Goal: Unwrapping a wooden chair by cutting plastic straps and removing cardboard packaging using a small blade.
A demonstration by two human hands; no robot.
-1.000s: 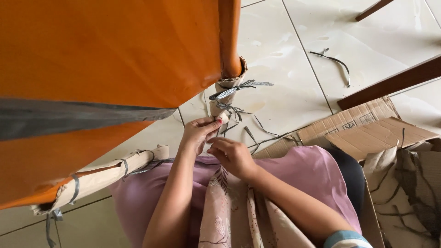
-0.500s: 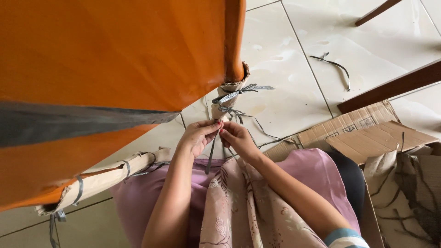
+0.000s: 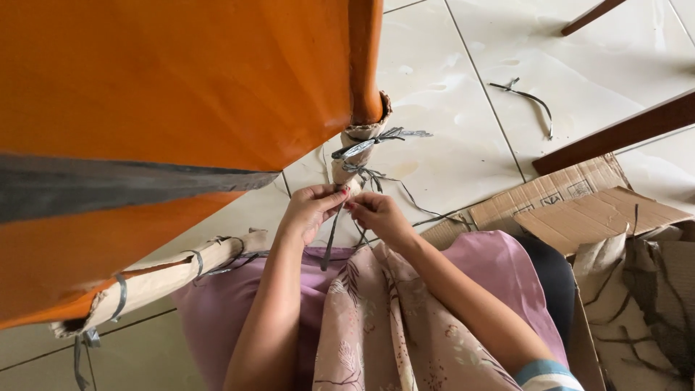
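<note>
My fingers (image 3: 334,194) are pinching a grey strap (image 3: 330,235) just below the wrapped chair leg (image 3: 352,156). My left hand (image 3: 310,210) and right hand (image 3: 376,213) are meeting there, fingertips almost touching, both closed on the strap, which is hanging down from the leg toward my lap. Above the leg the orange seat (image 3: 166,80) is filling the view. Right of the leg, an open cardboard box (image 3: 579,206) is lying on the tiled floor (image 3: 449,101).
</note>
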